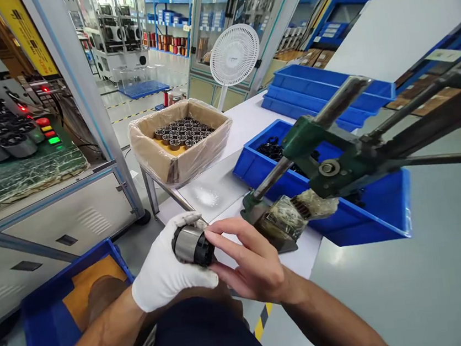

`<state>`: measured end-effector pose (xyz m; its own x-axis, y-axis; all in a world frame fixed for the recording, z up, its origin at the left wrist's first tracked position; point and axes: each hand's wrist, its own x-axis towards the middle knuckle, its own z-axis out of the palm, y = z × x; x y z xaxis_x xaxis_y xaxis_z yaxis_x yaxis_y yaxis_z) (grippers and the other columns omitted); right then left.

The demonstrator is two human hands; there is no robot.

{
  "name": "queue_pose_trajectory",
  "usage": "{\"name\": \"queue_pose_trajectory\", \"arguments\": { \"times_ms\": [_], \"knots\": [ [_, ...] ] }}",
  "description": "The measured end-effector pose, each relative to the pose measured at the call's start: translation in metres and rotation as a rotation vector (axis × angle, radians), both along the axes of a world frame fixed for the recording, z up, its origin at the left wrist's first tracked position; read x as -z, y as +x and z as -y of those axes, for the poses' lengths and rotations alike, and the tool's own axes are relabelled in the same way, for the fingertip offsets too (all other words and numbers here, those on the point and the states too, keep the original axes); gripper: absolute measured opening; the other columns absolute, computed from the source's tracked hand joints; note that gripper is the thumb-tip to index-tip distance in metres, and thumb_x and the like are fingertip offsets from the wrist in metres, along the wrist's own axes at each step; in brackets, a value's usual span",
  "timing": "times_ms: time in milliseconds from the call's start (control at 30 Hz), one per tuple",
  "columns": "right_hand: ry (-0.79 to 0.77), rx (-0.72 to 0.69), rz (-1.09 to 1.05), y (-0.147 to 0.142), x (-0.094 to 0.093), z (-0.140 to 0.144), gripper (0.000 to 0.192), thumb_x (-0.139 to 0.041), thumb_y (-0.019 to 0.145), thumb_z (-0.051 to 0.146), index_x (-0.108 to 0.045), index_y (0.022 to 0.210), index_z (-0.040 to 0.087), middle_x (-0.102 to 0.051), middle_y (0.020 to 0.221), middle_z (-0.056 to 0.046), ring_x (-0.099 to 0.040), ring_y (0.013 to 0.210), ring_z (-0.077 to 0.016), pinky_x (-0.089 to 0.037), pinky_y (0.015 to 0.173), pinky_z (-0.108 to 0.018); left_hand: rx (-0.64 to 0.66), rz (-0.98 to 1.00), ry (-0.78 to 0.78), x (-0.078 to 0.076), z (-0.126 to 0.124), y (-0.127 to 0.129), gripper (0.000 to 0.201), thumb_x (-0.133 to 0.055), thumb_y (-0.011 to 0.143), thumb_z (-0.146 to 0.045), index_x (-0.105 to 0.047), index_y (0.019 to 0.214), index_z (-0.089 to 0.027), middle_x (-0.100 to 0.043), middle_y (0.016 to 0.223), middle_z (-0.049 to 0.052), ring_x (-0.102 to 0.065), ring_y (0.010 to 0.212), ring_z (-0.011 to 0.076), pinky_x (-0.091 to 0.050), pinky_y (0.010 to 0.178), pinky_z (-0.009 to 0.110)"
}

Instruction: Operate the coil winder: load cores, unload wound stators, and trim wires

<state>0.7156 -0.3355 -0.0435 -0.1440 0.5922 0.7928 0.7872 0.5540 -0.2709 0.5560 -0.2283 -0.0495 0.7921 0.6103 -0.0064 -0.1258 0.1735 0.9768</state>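
- Your left hand (pixel 165 275), in a white glove, is wrapped around a small metal cylinder part (pixel 191 245), held above your lap at the table's near edge.
- Your right hand (pixel 251 262), bare, has thumb and fingertips pinched on the part's dark end.
- Green lever press (pixel 328 156) just right of your hands, its handle running off right.
- Blue bin (pixel 367 207) of dark parts behind the press.
- Lined cardboard box (pixel 180 140) of similar parts farther back on the white table (pixel 249 121).
- Blue tray (pixel 59 314) low on your left.
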Motion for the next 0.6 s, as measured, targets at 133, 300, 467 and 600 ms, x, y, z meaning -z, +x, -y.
{"name": "queue_pose_trajectory", "arguments": {
  "times_ms": [133, 300, 467, 600],
  "knots": [
    [-0.028, -0.026, 0.032, 0.004, -0.005, 0.001, 0.049, -0.065, 0.091, 0.012, -0.052, 0.138, 0.009, -0.06, 0.114, -0.018, -0.06, 0.108, -0.0237, -0.057, 0.087, -0.038, 0.041, -0.029, -0.027, -0.001, 0.0, 0.0, 0.091, -0.098, 0.044, -0.039, -0.057, 0.123, -0.02, -0.068, 0.113, 0.007, -0.067, 0.098, 0.0252, -0.055, 0.091, 0.039],
    [-0.088, -0.015, 0.07, 0.004, -0.008, 0.005, 0.047, -0.061, 0.091, 0.008, -0.054, 0.137, 0.013, -0.062, 0.113, -0.016, -0.062, 0.106, -0.0233, -0.058, 0.086, -0.037, 0.033, -0.003, -0.13, -0.007, 0.005, -0.003, 0.093, -0.099, 0.041, -0.034, -0.055, 0.121, -0.02, -0.066, 0.113, 0.007, -0.065, 0.099, 0.0239, -0.053, 0.091, 0.037],
    [-0.033, 0.02, 0.127, 0.008, 0.01, 0.005, 0.051, -0.053, 0.093, 0.008, -0.052, 0.144, 0.016, -0.062, 0.114, -0.016, -0.064, 0.103, -0.0234, -0.059, 0.084, -0.035, 0.037, -0.028, -0.135, -0.002, 0.013, -0.002, 0.089, -0.097, 0.044, -0.031, -0.057, 0.122, -0.017, -0.066, 0.103, 0.006, -0.063, 0.089, 0.0214, -0.052, 0.09, 0.039],
    [0.003, -0.001, 0.112, 0.01, 0.02, 0.0, 0.053, -0.06, 0.095, 0.022, -0.05, 0.147, 0.019, -0.063, 0.116, -0.015, -0.066, 0.103, -0.0253, -0.06, 0.085, -0.034, -0.117, -0.054, 0.012, 0.009, 0.017, 0.002, 0.076, -0.09, 0.056, -0.033, -0.06, 0.124, -0.016, -0.068, 0.108, 0.009, -0.063, 0.1, 0.0269, -0.051, 0.096, 0.044]
  ]
}}
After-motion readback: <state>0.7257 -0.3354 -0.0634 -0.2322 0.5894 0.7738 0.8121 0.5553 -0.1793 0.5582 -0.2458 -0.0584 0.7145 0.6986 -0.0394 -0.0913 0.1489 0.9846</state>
